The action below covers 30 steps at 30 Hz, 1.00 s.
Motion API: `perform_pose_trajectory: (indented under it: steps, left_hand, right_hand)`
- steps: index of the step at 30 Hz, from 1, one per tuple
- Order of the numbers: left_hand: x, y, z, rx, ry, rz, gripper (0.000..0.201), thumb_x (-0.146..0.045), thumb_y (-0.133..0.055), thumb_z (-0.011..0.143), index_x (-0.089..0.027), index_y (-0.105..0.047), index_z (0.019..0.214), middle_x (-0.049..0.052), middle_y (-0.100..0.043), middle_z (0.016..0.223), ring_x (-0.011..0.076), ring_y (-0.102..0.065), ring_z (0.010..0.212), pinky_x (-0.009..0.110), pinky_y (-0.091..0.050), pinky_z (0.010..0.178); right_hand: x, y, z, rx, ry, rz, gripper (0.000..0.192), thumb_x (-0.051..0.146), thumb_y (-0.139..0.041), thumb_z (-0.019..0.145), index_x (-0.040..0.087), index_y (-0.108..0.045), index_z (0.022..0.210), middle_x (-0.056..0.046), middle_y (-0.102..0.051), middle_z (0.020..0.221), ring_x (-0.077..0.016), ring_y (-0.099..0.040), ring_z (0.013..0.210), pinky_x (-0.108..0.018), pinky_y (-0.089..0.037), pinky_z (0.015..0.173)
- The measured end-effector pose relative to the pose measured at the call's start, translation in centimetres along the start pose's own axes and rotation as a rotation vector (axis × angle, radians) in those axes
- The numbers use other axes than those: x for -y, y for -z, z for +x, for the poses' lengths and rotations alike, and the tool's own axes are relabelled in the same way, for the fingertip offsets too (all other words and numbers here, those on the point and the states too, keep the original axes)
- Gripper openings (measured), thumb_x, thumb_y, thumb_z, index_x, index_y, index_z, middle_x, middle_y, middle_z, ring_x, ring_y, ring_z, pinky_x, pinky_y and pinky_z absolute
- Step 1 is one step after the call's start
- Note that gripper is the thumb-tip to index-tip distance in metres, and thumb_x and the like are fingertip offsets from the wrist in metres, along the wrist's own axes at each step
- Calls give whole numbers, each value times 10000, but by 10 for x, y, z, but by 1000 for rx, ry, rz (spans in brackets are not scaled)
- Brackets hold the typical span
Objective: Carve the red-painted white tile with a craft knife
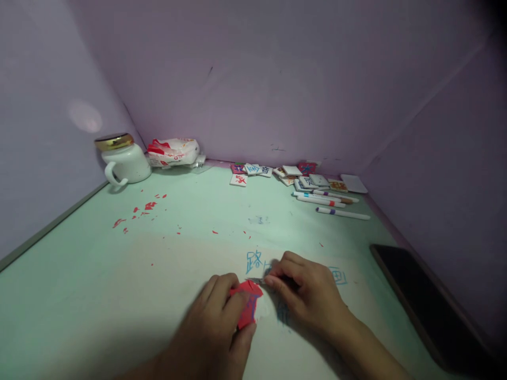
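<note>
My left hand (216, 327) pinches a small square tile with a red coating (247, 303) and presses it onto the pale green table (190, 211). My right hand (307, 293) holds a thin blade-like tool (255, 279) whose tip touches the tile's upper edge. Part of the tile shows white where the red is gone. Blue handwritten characters (254, 261) mark the table just beyond both hands.
Red flakes (146, 208) lie scattered at the left. A white mug with a gold lid (122, 161) and a crumpled packet (174, 152) stand at the back left. Several tiles (304, 179) and marker pens (332, 203) sit at the back right. A dark phone (415, 295) lies at the right.
</note>
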State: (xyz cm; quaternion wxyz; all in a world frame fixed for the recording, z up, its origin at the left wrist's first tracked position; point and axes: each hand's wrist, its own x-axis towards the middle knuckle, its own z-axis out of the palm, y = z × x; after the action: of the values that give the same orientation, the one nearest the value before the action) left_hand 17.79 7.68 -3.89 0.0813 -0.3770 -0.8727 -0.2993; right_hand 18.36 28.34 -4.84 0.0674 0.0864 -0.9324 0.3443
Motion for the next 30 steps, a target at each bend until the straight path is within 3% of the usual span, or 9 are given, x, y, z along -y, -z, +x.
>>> perform_pose_trajectory:
  steps: [6, 14, 24, 30]
  left_hand:
    - [3, -4, -1, -30, -11, 10, 268, -70, -490, 752, -171, -575, 985, 99, -578, 943, 237, -567, 812, 401, -567, 683]
    - [10, -11, -4, -39, -8, -35, 340, -55, -517, 707, -183, -566, 1018, 96, -573, 974, 238, -564, 829, 405, -562, 689]
    - [7, -11, -6, -58, -4, -53, 282, -50, -500, 729, -177, -562, 973, 98, -560, 951, 236, -551, 807, 408, -552, 657]
    - [2, -3, 0, -10, 18, -53, 231, -45, -522, 752, -153, -576, 949, 112, -566, 939, 238, -569, 805, 424, -567, 653]
  right_hand:
    - [4, 0, -1, 11, 3, -59, 230, 337, -528, 891, 224, -681, 762, 3, -598, 689, -121, -536, 585, -248, -313, 546]
    - [8, 2, -1, -36, 139, -203, 277, 298, -497, 885, 194, -639, 672, 3, -536, 615, -106, -463, 497, -268, -240, 493]
    - [10, 9, 3, -13, 241, -298, 289, 256, -491, 889, 196, -587, 623, 21, -498, 579, -92, -388, 471, -288, -192, 487]
    - [8, 11, 3, 40, 235, -275, 269, 254, -502, 878, 192, -583, 629, 20, -509, 596, -96, -413, 499, -278, -204, 492]
